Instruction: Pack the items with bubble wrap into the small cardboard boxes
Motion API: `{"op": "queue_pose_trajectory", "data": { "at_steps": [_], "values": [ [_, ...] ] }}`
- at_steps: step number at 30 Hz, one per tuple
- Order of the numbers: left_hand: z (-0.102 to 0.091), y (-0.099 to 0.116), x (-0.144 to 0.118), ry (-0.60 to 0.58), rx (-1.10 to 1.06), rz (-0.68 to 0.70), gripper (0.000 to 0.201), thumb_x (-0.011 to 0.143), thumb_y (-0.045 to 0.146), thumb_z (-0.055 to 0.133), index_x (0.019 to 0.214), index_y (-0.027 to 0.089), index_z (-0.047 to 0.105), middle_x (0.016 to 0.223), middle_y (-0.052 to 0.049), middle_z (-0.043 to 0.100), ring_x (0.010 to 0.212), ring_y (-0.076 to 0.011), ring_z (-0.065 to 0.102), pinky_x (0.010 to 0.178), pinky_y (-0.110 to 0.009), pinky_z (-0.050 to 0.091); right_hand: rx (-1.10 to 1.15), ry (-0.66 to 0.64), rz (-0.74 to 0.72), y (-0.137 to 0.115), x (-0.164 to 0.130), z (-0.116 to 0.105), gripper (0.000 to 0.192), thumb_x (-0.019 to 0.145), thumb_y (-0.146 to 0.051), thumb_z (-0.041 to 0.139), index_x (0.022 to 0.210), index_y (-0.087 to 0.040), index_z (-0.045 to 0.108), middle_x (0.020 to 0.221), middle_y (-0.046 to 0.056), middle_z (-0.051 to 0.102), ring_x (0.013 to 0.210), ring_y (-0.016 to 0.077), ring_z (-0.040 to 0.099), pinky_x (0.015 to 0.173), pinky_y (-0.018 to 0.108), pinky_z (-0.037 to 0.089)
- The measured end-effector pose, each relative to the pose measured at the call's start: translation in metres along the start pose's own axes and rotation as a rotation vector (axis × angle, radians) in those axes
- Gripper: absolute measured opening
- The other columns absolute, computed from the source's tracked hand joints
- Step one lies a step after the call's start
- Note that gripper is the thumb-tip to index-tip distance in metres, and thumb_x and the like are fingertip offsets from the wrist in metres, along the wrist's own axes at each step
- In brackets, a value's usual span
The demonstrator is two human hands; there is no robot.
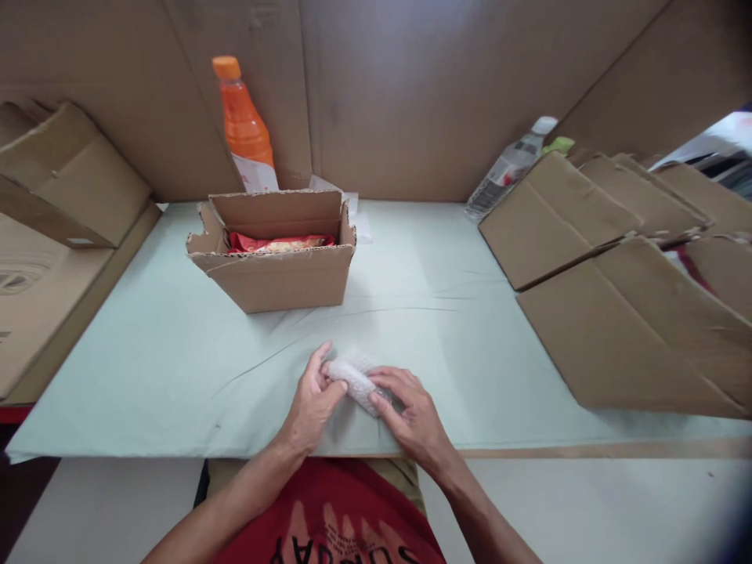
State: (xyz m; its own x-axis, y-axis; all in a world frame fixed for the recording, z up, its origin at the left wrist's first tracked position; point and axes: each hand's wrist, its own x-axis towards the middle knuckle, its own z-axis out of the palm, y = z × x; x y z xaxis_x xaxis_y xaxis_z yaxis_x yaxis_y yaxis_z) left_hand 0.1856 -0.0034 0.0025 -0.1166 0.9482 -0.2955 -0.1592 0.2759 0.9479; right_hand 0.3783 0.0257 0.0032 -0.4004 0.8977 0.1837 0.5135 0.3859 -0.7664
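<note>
Between my two hands, near the front edge of the table, is a small roll of bubble wrap [354,384]. My left hand [314,398] grips its left end, with the thumb on top and the index finger pointing forward. At the other end, my right hand [411,411] holds the roll between thumb and fingers. Whatever may be inside the wrap is hidden. Beyond my hands stands an open cardboard box [287,278] with a red packet [285,244] in it.
An orange bottle [244,125] stands behind the box. At the back right, a clear bottle [511,172] leans beside several cardboard boxes [640,329]. Another carton [76,176] is at the left. Cardboard walls [435,94] enclose the back of the pale green tabletop [411,258].
</note>
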Motion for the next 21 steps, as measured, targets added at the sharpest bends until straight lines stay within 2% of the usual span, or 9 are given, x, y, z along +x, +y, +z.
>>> {"op": "queue_pose_trajectory", "data": {
  "at_steps": [2, 4, 5, 8, 12, 14, 16, 18, 21],
  "values": [
    [0.004, 0.004, -0.001, -0.016, 0.077, 0.071, 0.071, 0.084, 0.026, 0.058, 0.149, 0.015, 0.033, 0.099, -0.005, 0.066, 0.088, -0.0162, 0.067, 0.085, -0.031, 0.056, -0.048, 0.022, -0.037, -0.001, 0.001, -0.006, 0.041, 0.088, -0.037, 0.068, 0.126, -0.024, 0.064, 0.132, 0.012, 0.065, 0.121, 0.0294, 0.061, 0.100, 0.046, 0.049],
    [0.006, 0.007, -0.005, -0.067, 0.179, 0.172, 0.067, 0.085, 0.022, 0.057, 0.148, 0.016, 0.036, 0.102, -0.006, 0.067, 0.089, -0.0158, 0.067, 0.086, -0.030, 0.056, -0.061, -0.023, -0.045, -0.002, 0.007, -0.012, 0.058, 0.083, -0.041, 0.073, 0.136, -0.024, 0.057, 0.134, 0.013, 0.064, 0.117, 0.0293, 0.062, 0.096, 0.045, 0.051],
    [0.005, 0.009, -0.007, -0.092, 0.241, 0.229, 0.065, 0.085, 0.019, 0.056, 0.147, 0.016, 0.038, 0.102, -0.006, 0.068, 0.090, -0.0157, 0.067, 0.087, -0.030, 0.056, -0.060, -0.064, -0.054, -0.003, 0.010, -0.015, 0.054, 0.083, -0.041, 0.073, 0.132, -0.024, 0.060, 0.125, 0.011, 0.069, 0.108, 0.0276, 0.066, 0.091, 0.043, 0.053],
    [-0.003, 0.019, -0.010, -0.102, 0.468, 0.487, 0.060, 0.086, 0.016, 0.058, 0.144, 0.019, 0.043, 0.102, -0.006, 0.069, 0.092, -0.0172, 0.068, 0.087, -0.031, 0.057, -0.060, -0.139, -0.122, -0.008, 0.024, -0.021, 0.012, 0.087, -0.031, 0.067, 0.097, -0.025, 0.071, 0.091, 0.005, 0.073, 0.084, 0.0228, 0.067, 0.076, 0.037, 0.054],
    [-0.037, 0.064, 0.004, 0.121, 0.831, 0.990, 0.058, 0.087, 0.014, 0.064, 0.142, 0.024, 0.047, 0.125, -0.013, 0.063, 0.119, -0.0260, 0.060, 0.101, -0.044, 0.053, -0.005, -0.122, -0.150, -0.020, 0.046, -0.042, 0.015, 0.091, -0.030, 0.062, 0.081, -0.025, 0.071, 0.082, 0.005, 0.069, 0.072, 0.0194, 0.065, 0.061, 0.030, 0.052],
    [-0.060, 0.096, 0.019, 0.288, 1.013, 1.152, 0.061, 0.085, 0.010, 0.065, 0.143, 0.024, 0.047, 0.133, -0.014, 0.060, 0.132, -0.0302, 0.052, 0.108, -0.050, 0.047, 0.015, -0.071, -0.152, -0.029, 0.062, -0.063, 0.017, 0.092, -0.035, 0.062, 0.081, -0.026, 0.072, 0.080, 0.005, 0.068, 0.067, 0.0184, 0.063, 0.055, 0.028, 0.049],
    [-0.080, 0.124, 0.037, 0.422, 1.165, 1.227, 0.065, 0.085, 0.008, 0.064, 0.145, 0.021, 0.045, 0.135, -0.015, 0.059, 0.138, -0.0331, 0.047, 0.112, -0.054, 0.043, -0.005, 0.048, -0.178, -0.042, 0.082, -0.087, 0.016, 0.090, -0.041, 0.067, 0.085, -0.028, 0.073, 0.081, 0.004, 0.070, 0.068, 0.0189, 0.064, 0.058, 0.029, 0.051],
    [-0.093, 0.140, 0.051, 0.473, 1.243, 1.247, 0.063, 0.086, 0.006, 0.059, 0.145, 0.018, 0.044, 0.130, -0.015, 0.063, 0.133, -0.0320, 0.052, 0.112, -0.056, 0.042, -0.042, 0.200, -0.220, -0.057, 0.107, -0.109, 0.017, 0.087, -0.046, 0.071, 0.090, -0.030, 0.074, 0.080, 0.002, 0.070, 0.067, 0.0185, 0.064, 0.059, 0.029, 0.051],
    [-0.097, 0.140, 0.059, 0.444, 1.235, 1.257, 0.055, 0.086, 0.000, 0.054, 0.138, 0.016, 0.050, 0.113, -0.011, 0.070, 0.110, -0.0246, 0.065, 0.108, -0.053, 0.045, -0.103, 0.287, -0.312, -0.088, 0.153, -0.128, 0.017, 0.086, -0.048, 0.072, 0.091, -0.033, 0.075, 0.076, 0.000, 0.070, 0.064, 0.0164, 0.062, 0.057, 0.028, 0.048]
  ]
}}
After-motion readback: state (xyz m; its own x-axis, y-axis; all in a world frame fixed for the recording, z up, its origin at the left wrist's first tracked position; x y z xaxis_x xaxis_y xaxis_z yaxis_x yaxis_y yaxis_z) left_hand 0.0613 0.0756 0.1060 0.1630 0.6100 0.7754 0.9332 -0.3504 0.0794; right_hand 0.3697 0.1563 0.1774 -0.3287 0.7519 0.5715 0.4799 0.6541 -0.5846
